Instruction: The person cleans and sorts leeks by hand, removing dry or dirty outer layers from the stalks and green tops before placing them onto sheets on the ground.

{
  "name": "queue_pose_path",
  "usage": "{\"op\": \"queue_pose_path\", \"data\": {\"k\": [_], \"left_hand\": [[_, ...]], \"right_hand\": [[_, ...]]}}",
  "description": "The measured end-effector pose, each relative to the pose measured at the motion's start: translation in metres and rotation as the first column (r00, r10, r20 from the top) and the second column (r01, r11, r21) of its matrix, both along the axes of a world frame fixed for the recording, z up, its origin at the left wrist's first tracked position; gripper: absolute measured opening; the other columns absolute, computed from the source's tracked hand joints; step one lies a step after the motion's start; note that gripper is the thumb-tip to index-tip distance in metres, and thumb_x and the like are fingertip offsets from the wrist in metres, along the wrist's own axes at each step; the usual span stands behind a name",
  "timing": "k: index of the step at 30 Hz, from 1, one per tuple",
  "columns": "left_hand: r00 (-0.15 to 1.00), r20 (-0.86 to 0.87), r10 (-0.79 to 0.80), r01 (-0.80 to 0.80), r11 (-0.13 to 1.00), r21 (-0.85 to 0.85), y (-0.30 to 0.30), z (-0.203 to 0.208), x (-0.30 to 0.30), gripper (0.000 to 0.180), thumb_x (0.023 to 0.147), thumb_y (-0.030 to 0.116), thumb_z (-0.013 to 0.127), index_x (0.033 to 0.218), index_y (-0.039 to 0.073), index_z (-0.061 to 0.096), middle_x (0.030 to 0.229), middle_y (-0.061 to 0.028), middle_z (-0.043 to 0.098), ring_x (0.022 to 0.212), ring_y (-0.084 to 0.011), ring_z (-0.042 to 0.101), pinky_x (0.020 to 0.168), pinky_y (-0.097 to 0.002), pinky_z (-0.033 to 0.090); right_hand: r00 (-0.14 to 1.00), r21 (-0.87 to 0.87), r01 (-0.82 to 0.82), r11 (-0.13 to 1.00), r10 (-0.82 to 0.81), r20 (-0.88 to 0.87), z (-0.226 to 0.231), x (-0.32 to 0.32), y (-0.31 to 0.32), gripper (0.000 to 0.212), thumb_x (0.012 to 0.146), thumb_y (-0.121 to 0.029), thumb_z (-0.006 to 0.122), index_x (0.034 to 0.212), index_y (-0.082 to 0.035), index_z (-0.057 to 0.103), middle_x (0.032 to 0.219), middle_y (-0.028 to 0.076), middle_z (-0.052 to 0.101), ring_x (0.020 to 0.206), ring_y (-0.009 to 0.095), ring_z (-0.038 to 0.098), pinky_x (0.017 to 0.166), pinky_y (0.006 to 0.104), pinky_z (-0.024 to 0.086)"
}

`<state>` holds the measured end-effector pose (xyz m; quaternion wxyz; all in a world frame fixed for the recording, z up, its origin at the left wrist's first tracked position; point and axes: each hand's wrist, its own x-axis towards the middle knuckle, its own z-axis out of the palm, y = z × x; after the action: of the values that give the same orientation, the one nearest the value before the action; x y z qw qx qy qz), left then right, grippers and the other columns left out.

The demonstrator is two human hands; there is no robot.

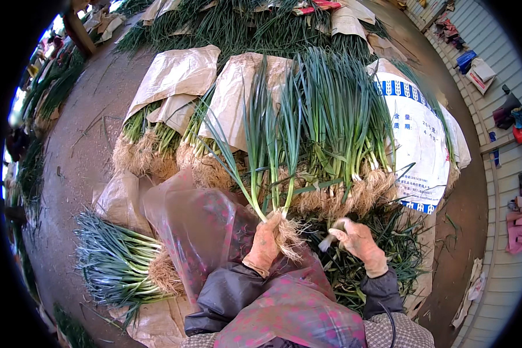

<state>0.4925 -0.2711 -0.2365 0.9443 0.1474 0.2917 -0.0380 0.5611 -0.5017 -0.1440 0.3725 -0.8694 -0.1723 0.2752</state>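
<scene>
A small bunch of green onions (pixel 271 174) is standing upright, roots down and leaves fanning upward, in front of the person's lap. The left hand (pixel 265 243), gloved, is gripping it just above the root tuft, fingers wrapped closed around the stalks, forearm rising from the lower edge. The right hand (pixel 358 239), also gloved, is hovering just beside it to the right, fingers curled around a single pale stalk (pixel 327 240). Behind both, a large pile of onions (pixel 336 145) is lying on paper sacks (pixel 174 75). A further bundle (pixel 119 264) is lying on the ground to the left.
</scene>
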Motion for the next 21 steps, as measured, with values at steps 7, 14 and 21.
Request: {"op": "queue_pose_path", "data": {"k": [7,14,21], "left_hand": [[1.0,-0.02,-0.022,0.024,0.996,0.085,-0.001,-0.002,-0.001,0.019,0.096,0.015,0.055,0.109,0.002,0.059,0.082,-0.0013,0.061,0.069,-0.0102,0.059,0.059,-0.0215,0.047],[0.999,-0.046,0.018,-0.016,0.999,0.042,0.0,-0.006,0.0,0.022,0.099,0.026,0.052,0.106,0.006,0.059,0.075,-0.0002,0.059,0.061,-0.0098,0.055,0.051,-0.0213,0.043],[1.0,-0.027,-0.005,-0.002,0.972,-0.233,0.002,0.014,0.001,0.023,0.1,0.03,0.049,0.101,0.009,0.057,0.07,-0.0027,0.055,0.057,-0.0146,0.052,0.05,-0.0274,0.043]], "right_hand": [[0.91,-0.52,0.094,0.849,0.138,0.39,-0.056,0.087,0.113,0.071,0.089,-0.042,0.065,0.139,0.001,0.037,0.098,0.01,0.068,0.063,0.021,0.06,0.056,0.0346,0.049],[0.831,0.636,0.271,0.723,-0.509,0.225,-0.054,0.148,0.052,0.018,0.096,-0.009,0.043,0.096,-0.005,0.061,0.083,0.004,0.063,0.059,0.006,0.053,0.049,0.0165,0.046],[0.875,0.393,0.474,0.788,-0.471,-0.113,-0.01,0.099,0.062,0.047,0.094,-0.04,0.058,0.124,-0.003,0.058,0.058,-0.009,0.045,0.054,0.005,0.043,0.069,0.0216,0.05]]}}
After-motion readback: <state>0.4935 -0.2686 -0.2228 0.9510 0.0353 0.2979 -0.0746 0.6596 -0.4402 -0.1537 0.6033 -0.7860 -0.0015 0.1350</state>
